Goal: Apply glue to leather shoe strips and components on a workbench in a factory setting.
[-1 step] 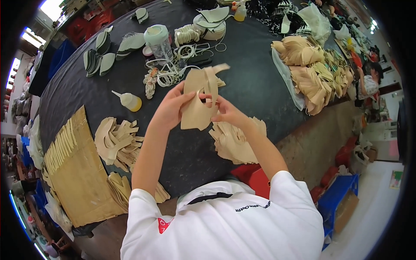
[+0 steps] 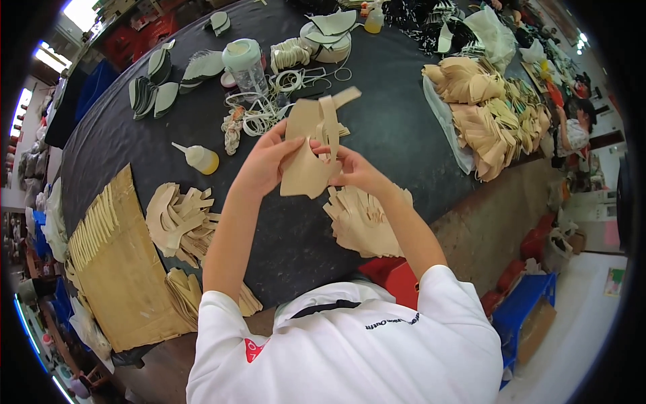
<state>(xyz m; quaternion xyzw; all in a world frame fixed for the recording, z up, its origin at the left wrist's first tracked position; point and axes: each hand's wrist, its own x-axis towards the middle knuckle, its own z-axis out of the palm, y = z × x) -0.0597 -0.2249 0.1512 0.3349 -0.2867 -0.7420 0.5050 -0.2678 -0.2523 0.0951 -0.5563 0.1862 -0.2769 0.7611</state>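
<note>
Both hands are engaged: the left hand [image 2: 267,163] grips the left edge of a beige, flat-cut sheet piece with a curved strap [image 2: 305,178] between thumb and fingers; the right hand [image 2: 359,171] pinches its right side. The piece is held above the black-covered worktop [image 2: 404,145]. A fanned stack of beige cut pieces [image 2: 360,225] lies beneath the right forearm; a translucent squeeze bottle with yellow liquid [image 2: 202,159] stands left of the left hand.

The head-worn fisheye looks steeply down from close above the shirt [image 2: 350,350] at lower centre, with left hand [image 2: 263,165] and right hand [image 2: 359,170] mid-frame and the table [image 2: 404,141] curving beyond.
</note>
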